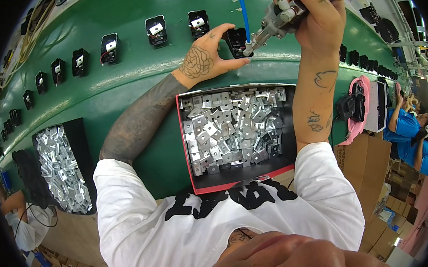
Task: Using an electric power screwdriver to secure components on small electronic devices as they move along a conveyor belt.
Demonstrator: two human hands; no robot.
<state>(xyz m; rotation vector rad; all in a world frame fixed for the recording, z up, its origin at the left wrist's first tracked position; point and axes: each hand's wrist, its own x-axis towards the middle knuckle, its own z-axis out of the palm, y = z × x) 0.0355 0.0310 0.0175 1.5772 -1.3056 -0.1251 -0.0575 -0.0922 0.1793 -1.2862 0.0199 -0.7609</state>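
Note:
My right hand (321, 17) is wrapped around a powered screwdriver (272, 26) with a metal nose, a black body and a blue hose (243, 7). Its nose points down and left over a small black plastic housing (236, 38); whether the tip touches it I cannot tell. My left hand (208, 58) steadies this housing, index finger at the far side and thumb at the near side. Left of it stand similar black housings, such as one (198, 24), each with a silver bracket inside. Between my forearms sits an open box (190, 157) of loose metal brackets (233, 127).
A second black box (80, 157) of metal pieces stands at the left. More black housings line the green bench (140, 69) on both sides. At the right are a pink strap (364, 86) and cardboard (368, 167). People in blue shirts (395, 131) are farther right.

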